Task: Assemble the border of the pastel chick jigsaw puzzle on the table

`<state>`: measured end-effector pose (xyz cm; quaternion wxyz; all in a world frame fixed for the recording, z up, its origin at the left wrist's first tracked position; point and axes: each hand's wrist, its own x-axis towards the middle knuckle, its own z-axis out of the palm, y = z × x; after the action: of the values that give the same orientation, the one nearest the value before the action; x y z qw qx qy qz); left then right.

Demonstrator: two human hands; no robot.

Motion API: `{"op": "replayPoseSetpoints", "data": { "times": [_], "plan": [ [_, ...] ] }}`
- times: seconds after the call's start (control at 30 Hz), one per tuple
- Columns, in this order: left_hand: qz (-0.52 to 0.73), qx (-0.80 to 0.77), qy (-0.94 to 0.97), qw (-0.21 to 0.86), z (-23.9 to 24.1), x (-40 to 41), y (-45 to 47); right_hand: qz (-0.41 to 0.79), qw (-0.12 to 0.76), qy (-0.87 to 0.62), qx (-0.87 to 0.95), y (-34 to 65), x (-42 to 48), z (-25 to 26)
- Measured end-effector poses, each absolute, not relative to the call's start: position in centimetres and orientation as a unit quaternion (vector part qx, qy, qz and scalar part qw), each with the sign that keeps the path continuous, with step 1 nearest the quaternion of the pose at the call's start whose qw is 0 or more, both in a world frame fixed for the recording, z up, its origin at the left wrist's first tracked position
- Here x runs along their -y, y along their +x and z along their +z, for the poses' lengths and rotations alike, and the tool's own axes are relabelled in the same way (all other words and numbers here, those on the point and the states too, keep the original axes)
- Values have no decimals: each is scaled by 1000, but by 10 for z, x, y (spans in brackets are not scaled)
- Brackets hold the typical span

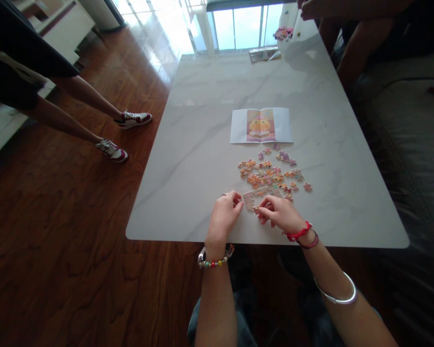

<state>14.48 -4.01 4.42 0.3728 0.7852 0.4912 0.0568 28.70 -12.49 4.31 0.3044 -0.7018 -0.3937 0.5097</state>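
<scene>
A small joined strip of pink jigsaw pieces [257, 195] lies near the front edge of the white marble table [202, 159]. My left hand [224, 215] rests at the strip's left end with its fingers curled against it. My right hand [279, 214] pinches the strip's lower right edge, fingers pressed together. Just beyond the hands lies a loose heap of orange, pink and purple jigsaw pieces [271, 172]. Farther back lies a paper sheet [261, 125] printed with a yellow chick picture.
A person's legs in red-and-white sneakers [121, 137] stand on the wooden floor left of the table. Another person sits at the far right corner beside a second small heap of pieces [283, 33]. A dark sofa [412, 144] runs along the right side.
</scene>
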Motion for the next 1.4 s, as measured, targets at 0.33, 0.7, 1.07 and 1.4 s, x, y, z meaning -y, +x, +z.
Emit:
{"op": "replayPoseSetpoints", "data": {
  "times": [0.33, 0.7, 1.07, 1.4],
  "plan": [
    [57, -492, 782, 378, 46, 40, 145, 481, 302, -708, 419, 289, 125, 43],
    [60, -481, 790, 375, 43, 41, 148, 412, 318, -737, 431, 291, 123, 47],
    [39, -491, 794, 355, 46, 43, 151, 356, 308, -756, 454, 283, 116, 37],
    [45, -492, 795, 352, 46, 44, 151, 446, 342, -723, 402, 291, 121, 45]
  ]
}}
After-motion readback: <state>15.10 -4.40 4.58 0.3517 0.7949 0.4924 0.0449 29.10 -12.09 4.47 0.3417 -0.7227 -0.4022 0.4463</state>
